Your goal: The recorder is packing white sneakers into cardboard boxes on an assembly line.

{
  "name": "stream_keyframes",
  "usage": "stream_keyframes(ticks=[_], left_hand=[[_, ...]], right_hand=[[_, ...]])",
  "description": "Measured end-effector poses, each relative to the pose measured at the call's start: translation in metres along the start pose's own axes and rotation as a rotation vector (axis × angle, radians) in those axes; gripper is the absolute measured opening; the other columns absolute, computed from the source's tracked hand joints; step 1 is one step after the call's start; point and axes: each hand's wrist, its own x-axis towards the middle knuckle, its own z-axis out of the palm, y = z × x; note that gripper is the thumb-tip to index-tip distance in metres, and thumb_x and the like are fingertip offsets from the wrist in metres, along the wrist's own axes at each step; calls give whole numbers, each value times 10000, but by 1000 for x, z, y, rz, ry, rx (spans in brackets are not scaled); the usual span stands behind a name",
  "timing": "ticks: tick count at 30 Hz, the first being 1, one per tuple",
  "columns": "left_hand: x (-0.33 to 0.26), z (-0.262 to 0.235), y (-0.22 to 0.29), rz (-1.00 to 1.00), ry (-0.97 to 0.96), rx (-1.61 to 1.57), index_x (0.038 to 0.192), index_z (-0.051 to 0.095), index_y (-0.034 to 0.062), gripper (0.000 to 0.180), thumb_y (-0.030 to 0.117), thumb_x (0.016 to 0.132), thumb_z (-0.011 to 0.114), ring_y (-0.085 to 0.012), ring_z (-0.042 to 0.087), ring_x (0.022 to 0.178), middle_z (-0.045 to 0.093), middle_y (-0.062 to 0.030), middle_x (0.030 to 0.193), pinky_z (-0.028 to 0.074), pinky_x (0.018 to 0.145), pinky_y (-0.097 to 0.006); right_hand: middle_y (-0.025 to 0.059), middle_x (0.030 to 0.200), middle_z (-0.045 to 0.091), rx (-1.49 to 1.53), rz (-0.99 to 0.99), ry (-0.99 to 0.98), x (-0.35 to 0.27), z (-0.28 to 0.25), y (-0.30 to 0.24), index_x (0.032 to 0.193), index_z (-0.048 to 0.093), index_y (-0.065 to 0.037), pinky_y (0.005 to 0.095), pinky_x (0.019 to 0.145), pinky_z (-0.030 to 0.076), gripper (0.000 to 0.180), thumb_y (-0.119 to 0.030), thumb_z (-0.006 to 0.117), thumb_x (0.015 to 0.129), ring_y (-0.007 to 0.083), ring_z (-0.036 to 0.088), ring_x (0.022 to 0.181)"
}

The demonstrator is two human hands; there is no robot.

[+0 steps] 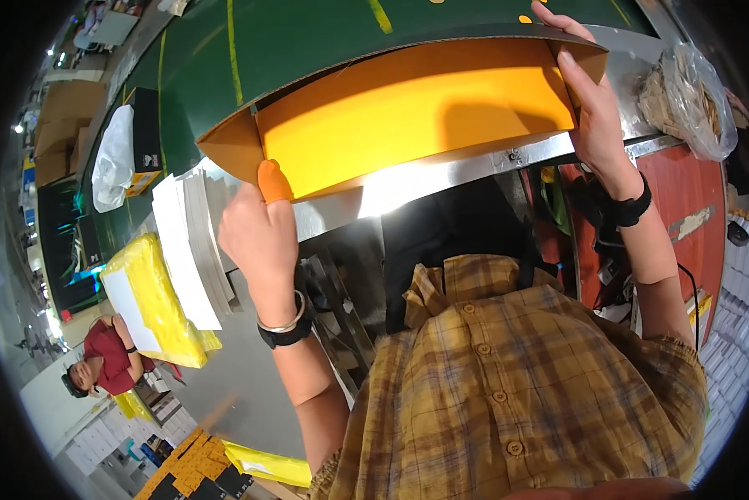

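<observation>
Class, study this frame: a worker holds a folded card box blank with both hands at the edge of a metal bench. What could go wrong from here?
1. The orange and green box blank is held only at its two ends, by the left hand and right hand; its long unsupported middle might sag or crease.
2. The white sheet stack leans fanned beside the left hand; a nudge could spill it.
3. The steel bench edge lies under the blank and might scuff it.

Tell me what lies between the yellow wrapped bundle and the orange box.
In the head view, a stack of white sheets lies on the metal table between the bundle and the box.
</observation>
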Motion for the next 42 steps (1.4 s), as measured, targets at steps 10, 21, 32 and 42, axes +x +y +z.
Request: stream_keyframes(ticks=[10,21,32,42], left_hand=[[32,-12,-28,271,209,-1300,1283,544,7,528,424,1019,358,-341,444,1300,549,-209,1315,231,1137,-458],[-13,37,-14,210,277,-1181,1055,705,-42,404,251,1011,431,-320,467,1290,690,-122,1131,334,1069,-427],[-35,21,-1,-257,194,-1510,1313,519,-38,404,208,1014,403,-262,541,1138,524,-145,1365,436,991,-391],[-31,17,11,-248,-319,-1453,1345,446,-85,486,260,1004,485,-280,571,1085,520,-215,1344,456,930,-379]], right_hand=[[185,1341,544,-359,-109,-190,-1,-26,-19,1226,550,9,393,1125,289,405,-285,453,965,288,430,1335],[121,1331,535,-1282,-463,-396,-2,-23,-32,1184,584,-152,551,1108,247,503,-120,764,715,361,426,1309],[231,1158,480,-1121,-423,-868,39,30,-32,1315,506,-181,466,902,389,877,-277,800,494,389,475,1085],[194,1130,501,-1983,-764,-10,117,-214,-197,1302,513,-220,449,900,406,766,-278,799,593,374,498,1039]])
